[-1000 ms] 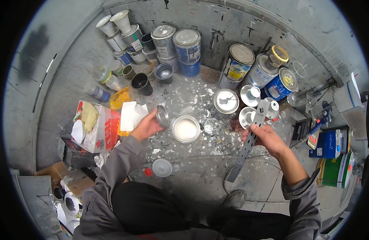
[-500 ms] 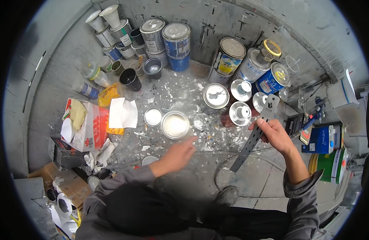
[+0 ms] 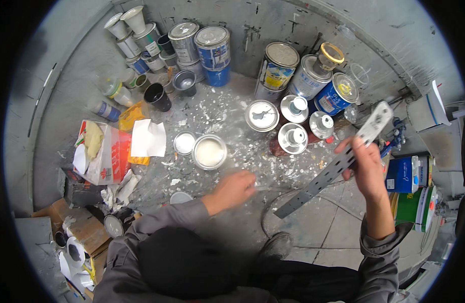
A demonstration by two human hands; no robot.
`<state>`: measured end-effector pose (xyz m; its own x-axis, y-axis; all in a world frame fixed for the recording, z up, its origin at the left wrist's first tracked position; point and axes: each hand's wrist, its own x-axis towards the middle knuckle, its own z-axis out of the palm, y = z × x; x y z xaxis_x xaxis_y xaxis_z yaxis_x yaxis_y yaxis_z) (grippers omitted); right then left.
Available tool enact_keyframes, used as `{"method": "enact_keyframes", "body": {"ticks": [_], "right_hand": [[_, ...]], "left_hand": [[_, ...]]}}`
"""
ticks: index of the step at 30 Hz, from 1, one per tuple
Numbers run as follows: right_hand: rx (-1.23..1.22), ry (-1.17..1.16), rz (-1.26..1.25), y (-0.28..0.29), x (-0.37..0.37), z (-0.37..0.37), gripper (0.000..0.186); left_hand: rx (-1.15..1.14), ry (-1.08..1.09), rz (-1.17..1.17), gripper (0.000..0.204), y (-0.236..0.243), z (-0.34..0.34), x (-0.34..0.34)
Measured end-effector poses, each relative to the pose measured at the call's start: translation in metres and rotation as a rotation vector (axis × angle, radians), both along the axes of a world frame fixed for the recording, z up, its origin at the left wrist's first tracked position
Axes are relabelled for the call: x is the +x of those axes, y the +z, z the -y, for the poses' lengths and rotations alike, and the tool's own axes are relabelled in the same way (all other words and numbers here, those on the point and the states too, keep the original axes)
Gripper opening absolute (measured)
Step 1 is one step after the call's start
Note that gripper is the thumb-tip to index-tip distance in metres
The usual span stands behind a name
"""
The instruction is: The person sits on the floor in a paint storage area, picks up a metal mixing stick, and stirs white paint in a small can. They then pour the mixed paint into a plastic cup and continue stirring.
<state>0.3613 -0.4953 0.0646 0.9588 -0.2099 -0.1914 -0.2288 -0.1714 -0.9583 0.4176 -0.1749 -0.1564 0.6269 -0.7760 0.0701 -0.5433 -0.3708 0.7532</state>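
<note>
My right hand (image 3: 366,164) grips a flat grey paint stirring stick (image 3: 320,184) with slots and holes, slanting from lower left to upper right. My left hand (image 3: 235,189) is closed and a little blurred. At its fingertips a faint see-through shape shows, apparently a small clear plastic cup (image 3: 261,186). Just beyond that hand stands an open can (image 3: 210,153) holding whitish liquid. Left of the can lies a round lid-like disc (image 3: 184,143), pale on top. Silver-topped bottles (image 3: 293,139) and a closed can with a stained lid (image 3: 262,115) stand between and beyond my hands.
Paint cans (image 3: 212,48) and dark mixing cups (image 3: 157,97) stand along the far wall at left. More cans (image 3: 279,65) stand far right. A red and white box (image 3: 111,161) with paper sits left. Blue (image 3: 401,174) and green containers (image 3: 414,207) are at right. A hose (image 3: 262,217) crosses the floor.
The small clear cup beside the open can has left its spot on the floor. My left hand has drawn slightly nearer and its fingers closed. My right hand and the stick moved right.
</note>
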Motion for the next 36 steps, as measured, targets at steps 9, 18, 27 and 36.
{"method": "enact_keyframes", "body": {"ticks": [9,18,27,36], "right_hand": [[0.319,0.034,0.174,-0.032,0.066,-0.053,0.035],[-0.065,0.398,0.226,-0.051,0.144,-0.165,0.028],[-0.621,0.671,0.371,-0.137,0.177,-0.189,0.033],[-0.482,0.588,0.119,-0.149,0.149,-0.184,0.049]], "left_hand": [[-0.134,0.172,-0.923,0.039,0.064,-0.109,-0.048],[-0.383,0.260,-1.004,0.088,0.094,-0.167,-0.085],[-0.434,0.330,-1.201,0.104,0.083,-0.192,-0.092],[-0.464,0.523,-1.056,0.077,0.042,-0.178,-0.072]]}}
